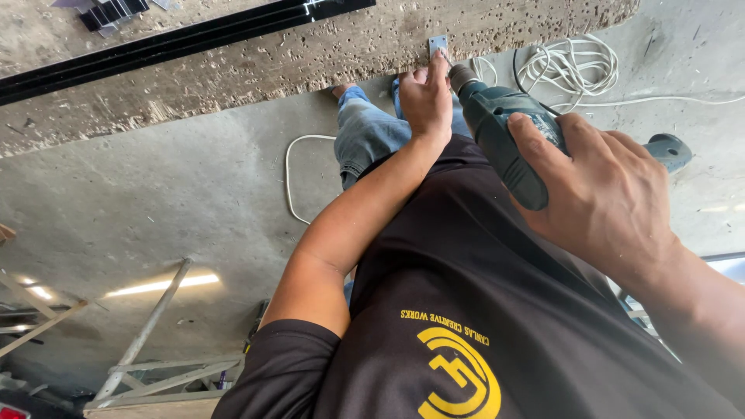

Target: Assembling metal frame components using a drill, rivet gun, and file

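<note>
Drill: a teal power drill [508, 143] with a smooth moulded plastic body and a dark metal chuck, right of centre in the upper half of the frame, its tip against the bracket.
Right hand: the right hand [609, 194] is wrapped tight round the drill's body, fingers curled over the casing, at the right side of the frame.
Bracket: a small flat plate of pale metal [438, 44], squarish, lying against the face of the slab at top centre.
Left hand: the left hand [425, 97] reaches up with its fingers pressed together against the slab, fingertips touching the bracket's lower edge, just beside the drill tip.
Slab: a rough, pitted concrete slab edge [256, 70], grey-brown and crumbly, running across the top of the frame.
Rail: a long black rail [178, 39], straight and glossy, lying along the slab at upper left.
Cables: thin white cable [570, 66] in loose coils on the smooth grey floor at upper right, another loop [291, 174] left of the jeans.
Scaffold: pale metal tubes [147, 334] at lower left.
Clothing: a dark shirt [466, 271] fills the lower middle, hiding the floor beneath.
</note>
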